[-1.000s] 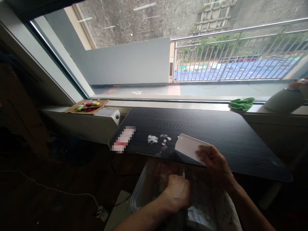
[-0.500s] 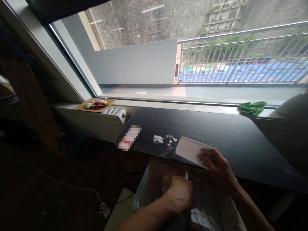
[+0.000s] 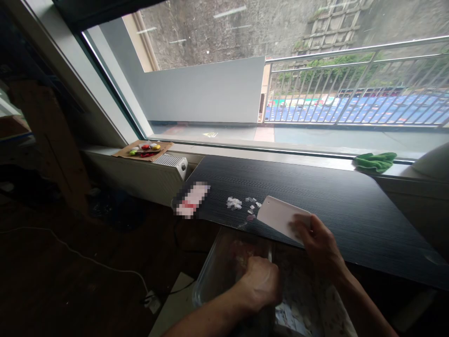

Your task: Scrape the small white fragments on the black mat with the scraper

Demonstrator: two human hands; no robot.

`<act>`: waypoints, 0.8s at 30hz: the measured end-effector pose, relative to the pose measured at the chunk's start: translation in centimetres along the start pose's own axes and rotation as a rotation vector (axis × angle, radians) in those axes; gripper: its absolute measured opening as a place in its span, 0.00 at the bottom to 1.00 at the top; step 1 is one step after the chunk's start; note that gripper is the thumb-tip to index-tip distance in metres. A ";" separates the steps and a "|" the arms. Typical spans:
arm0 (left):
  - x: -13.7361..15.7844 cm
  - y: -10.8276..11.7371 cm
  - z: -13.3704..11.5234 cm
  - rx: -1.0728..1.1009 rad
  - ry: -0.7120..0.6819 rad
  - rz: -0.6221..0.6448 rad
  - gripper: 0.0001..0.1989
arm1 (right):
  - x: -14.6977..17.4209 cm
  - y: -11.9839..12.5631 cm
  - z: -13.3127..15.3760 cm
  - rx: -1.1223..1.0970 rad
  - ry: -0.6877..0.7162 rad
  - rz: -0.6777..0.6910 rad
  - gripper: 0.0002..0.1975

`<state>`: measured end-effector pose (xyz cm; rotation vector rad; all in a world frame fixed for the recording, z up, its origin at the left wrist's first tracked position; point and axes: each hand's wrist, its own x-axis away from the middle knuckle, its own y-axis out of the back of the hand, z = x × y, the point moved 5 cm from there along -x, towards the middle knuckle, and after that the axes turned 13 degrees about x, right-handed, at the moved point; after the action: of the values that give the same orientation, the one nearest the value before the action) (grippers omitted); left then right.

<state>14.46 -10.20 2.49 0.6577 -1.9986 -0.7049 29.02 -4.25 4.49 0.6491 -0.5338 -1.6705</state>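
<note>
A flat, pale scraper-like plate (image 3: 280,213) with a small hole near one corner is held in my right hand (image 3: 321,236). It tilts over the front part of the dark table (image 3: 326,196), its left edge close to several small white and clear scraps (image 3: 251,206). A denser pile of white bits (image 3: 234,202) lies further left. Below the table's front edge, my left hand (image 3: 261,283) is closed around the rim of a clear plastic bin (image 3: 205,276). Its fingertips are hidden. Inside the bin, reddish and pale bits show dimly.
A blurred white and red item (image 3: 192,200) lies at the table's left end. A green cloth (image 3: 375,162) rests on the windowsill. Cardboard with colourful small objects (image 3: 145,149) sits by the radiator (image 3: 171,163). A white cable with a plug (image 3: 152,302) trails across the floor.
The whole view has shifted slightly. The plate's left edge now lies nearer the loose scraps. My left hand stays at the bin.
</note>
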 end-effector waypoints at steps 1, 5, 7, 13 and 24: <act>0.1 0.0 0.5 0.006 0.009 -0.016 0.17 | -0.3 -0.3 0.0 -0.010 -0.006 -0.007 0.14; 0.5 0.0 2.7 0.007 0.060 -0.092 0.17 | -0.7 -1.7 0.6 0.007 0.005 0.022 0.14; 0.9 0.1 3.4 0.000 0.078 -0.112 0.17 | -0.6 -1.9 1.1 0.021 0.032 0.053 0.14; 1.7 0.5 3.6 -0.003 0.094 -0.075 0.17 | -0.8 -0.2 1.6 0.015 -0.007 -0.003 0.11; 1.5 1.0 1.7 -0.004 0.019 -0.043 0.16 | -0.6 -1.5 1.3 0.034 0.000 0.056 0.11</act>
<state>12.14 -10.18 3.26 0.7035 -1.9705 -0.7259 27.13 -3.37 4.59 0.6527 -0.5765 -1.6125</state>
